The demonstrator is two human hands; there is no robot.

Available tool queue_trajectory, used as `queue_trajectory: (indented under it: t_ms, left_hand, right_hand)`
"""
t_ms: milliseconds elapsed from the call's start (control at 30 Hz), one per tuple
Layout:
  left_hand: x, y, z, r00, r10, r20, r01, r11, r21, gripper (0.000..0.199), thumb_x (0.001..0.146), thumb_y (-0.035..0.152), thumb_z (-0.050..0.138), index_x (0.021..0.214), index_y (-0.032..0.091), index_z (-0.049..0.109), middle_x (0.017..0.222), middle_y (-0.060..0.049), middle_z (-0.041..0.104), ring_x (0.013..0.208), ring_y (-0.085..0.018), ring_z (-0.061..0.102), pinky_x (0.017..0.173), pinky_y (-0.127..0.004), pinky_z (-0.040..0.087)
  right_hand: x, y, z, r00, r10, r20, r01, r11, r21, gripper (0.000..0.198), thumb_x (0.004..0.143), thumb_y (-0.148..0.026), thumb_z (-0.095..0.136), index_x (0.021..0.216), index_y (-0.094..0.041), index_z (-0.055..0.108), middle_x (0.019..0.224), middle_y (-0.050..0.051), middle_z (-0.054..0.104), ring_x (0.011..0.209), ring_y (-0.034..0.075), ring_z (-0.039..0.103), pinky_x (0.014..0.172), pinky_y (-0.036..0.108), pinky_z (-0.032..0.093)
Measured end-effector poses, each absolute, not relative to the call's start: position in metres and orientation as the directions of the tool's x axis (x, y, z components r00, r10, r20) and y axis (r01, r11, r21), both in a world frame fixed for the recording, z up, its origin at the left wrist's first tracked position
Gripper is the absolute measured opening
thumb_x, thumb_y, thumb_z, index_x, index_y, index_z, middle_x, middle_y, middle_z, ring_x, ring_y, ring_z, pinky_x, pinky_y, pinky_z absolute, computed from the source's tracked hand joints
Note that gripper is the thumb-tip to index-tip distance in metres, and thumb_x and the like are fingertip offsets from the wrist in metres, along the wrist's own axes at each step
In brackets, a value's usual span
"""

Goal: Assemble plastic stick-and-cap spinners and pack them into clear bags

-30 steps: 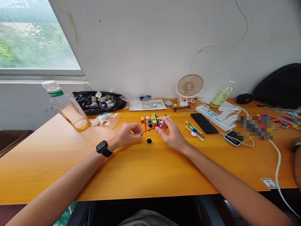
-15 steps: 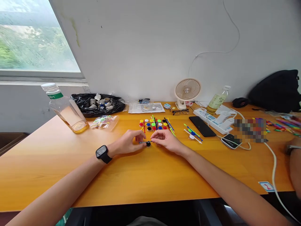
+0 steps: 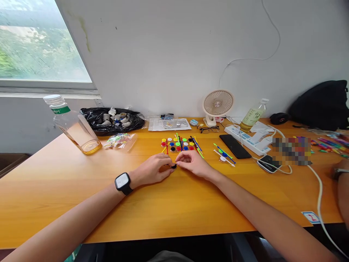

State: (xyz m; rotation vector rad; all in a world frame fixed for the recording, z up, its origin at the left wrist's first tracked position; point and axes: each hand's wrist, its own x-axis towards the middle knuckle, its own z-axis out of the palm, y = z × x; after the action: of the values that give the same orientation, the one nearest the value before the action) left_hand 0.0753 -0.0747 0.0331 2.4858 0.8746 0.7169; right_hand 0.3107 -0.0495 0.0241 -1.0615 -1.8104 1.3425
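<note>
Close together above the table, my left hand (image 3: 155, 168) and my right hand (image 3: 193, 163) meet over a small black plastic disc (image 3: 173, 166). The thumb and fingers of my left hand are closed around the disc's left side. My right hand is pinched at its right edge, where a thin dark arrow piece was visible a moment ago; most of that piece is now hidden by the fingers. Just beyond lie several coloured discs (image 3: 185, 148) in rows, with thin coloured plastic arrows (image 3: 196, 143) over them. To the right, arrows rest on a white and blue disc pair (image 3: 223, 159).
A tilted-looking bottle (image 3: 79, 133) and a black plastic bag (image 3: 95, 127) stand at left, beside a clear packet (image 3: 120, 141). A fan (image 3: 218, 103), glasses (image 3: 209, 129), phone (image 3: 235, 146), power strip (image 3: 248, 141) and second bottle (image 3: 252, 118) sit behind and right. Another person's arm (image 3: 343, 193) is at far right.
My left hand has moved right and its fingers have closed over the black disc, covering the dark arrow. My right hand stays nearly in place, still pinched.
</note>
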Motion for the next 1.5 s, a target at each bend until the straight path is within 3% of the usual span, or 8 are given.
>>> queue_trajectory:
  t_ms: [133,267,367,500,667,867,1133,1500]
  left_hand:
    - [0.078,-0.077,0.033,0.663,0.660,0.353,0.452,-0.729,0.514,0.011,0.097,0.028,0.063,0.103,0.024,0.071,0.109,-0.009,0.074,0.105,-0.025,0.068,0.096,-0.037,0.054]
    - [0.078,-0.081,0.033,0.638,0.675,0.371,0.453,-0.718,0.529,0.016,0.095,0.029,0.065,0.109,0.024,0.068,0.113,-0.009,0.073,0.107,-0.026,0.068,0.097,-0.039,0.054]
    - [0.077,-0.083,0.033,0.639,0.673,0.372,0.450,-0.719,0.529,0.017,0.094,0.029,0.066,0.111,0.024,0.067,0.112,-0.008,0.073,0.105,-0.026,0.068,0.096,-0.039,0.054]
    - [0.078,-0.083,0.034,0.641,0.669,0.376,0.451,-0.725,0.520,0.020,0.093,0.030,0.068,0.112,0.024,0.068,0.114,-0.009,0.073,0.107,-0.027,0.067,0.097,-0.040,0.054]
    - [0.078,-0.084,0.037,0.636,0.658,0.402,0.462,-0.743,0.484,0.029,0.092,0.035,0.071,0.120,0.026,0.068,0.127,-0.010,0.070,0.114,-0.029,0.065,0.103,-0.044,0.052]
    - [0.070,-0.087,0.047,0.418,0.686,0.596,0.506,-0.721,0.474,0.050,0.101,0.036,0.060,0.149,0.025,0.049,0.149,-0.012,0.058,0.137,-0.032,0.052,0.118,-0.049,0.041]
    - [0.062,-0.069,0.042,0.325,0.753,0.572,0.598,-0.633,0.493,0.031,0.109,0.029,0.045,0.137,0.024,0.058,0.135,-0.009,0.065,0.127,-0.027,0.056,0.111,-0.043,0.044]
    - [0.046,-0.043,0.017,0.431,0.816,0.387,0.671,-0.576,0.467,0.028,0.101,0.031,0.059,0.126,0.024,0.068,0.100,-0.007,0.070,0.099,-0.026,0.064,0.089,-0.038,0.051]
  right_hand:
    - [0.310,-0.052,0.023,-0.487,0.870,0.080,0.294,0.250,-0.923,0.030,0.084,-0.045,0.077,0.088,-0.016,0.071,0.082,0.005,0.073,0.075,0.018,0.066,0.072,0.030,0.052]
    - [0.316,-0.059,0.039,-0.399,0.881,0.253,0.571,0.455,-0.684,0.018,0.094,-0.035,0.066,0.097,-0.019,0.074,0.093,0.006,0.076,0.072,0.017,0.062,0.065,0.029,0.047]
    - [0.324,-0.067,0.054,-0.335,0.886,0.321,0.688,0.462,-0.559,0.021,0.097,-0.036,0.063,0.108,-0.022,0.074,0.103,0.007,0.077,0.071,0.017,0.062,0.065,0.030,0.046]
    - [0.326,-0.080,0.059,-0.308,0.916,0.258,0.766,0.399,-0.503,0.037,0.098,-0.045,0.063,0.126,-0.021,0.072,0.080,0.005,0.074,0.064,0.019,0.062,0.064,0.031,0.045]
    - [0.320,-0.086,0.052,-0.338,0.923,0.182,0.657,0.370,-0.657,0.050,0.098,-0.054,0.063,0.135,-0.020,0.068,0.065,-0.001,0.063,0.055,0.016,0.054,0.056,0.029,0.038]
    - [0.323,-0.076,0.067,-0.235,0.972,0.021,0.179,0.065,-0.982,0.057,0.094,-0.074,0.056,0.081,-0.020,0.068,0.046,-0.009,0.024,0.043,0.009,0.017,0.045,0.027,0.013]
    - [0.332,-0.067,0.064,-0.134,0.985,0.106,0.156,0.126,-0.980,0.056,0.089,-0.075,0.066,0.077,-0.020,0.067,0.049,-0.007,0.027,0.046,0.010,0.019,0.049,0.028,0.014]
    - [0.330,-0.067,0.055,-0.191,0.970,0.152,0.230,0.195,-0.953,0.057,0.092,-0.074,0.062,0.079,-0.018,0.068,0.051,-0.006,0.033,0.048,0.010,0.026,0.050,0.029,0.018]
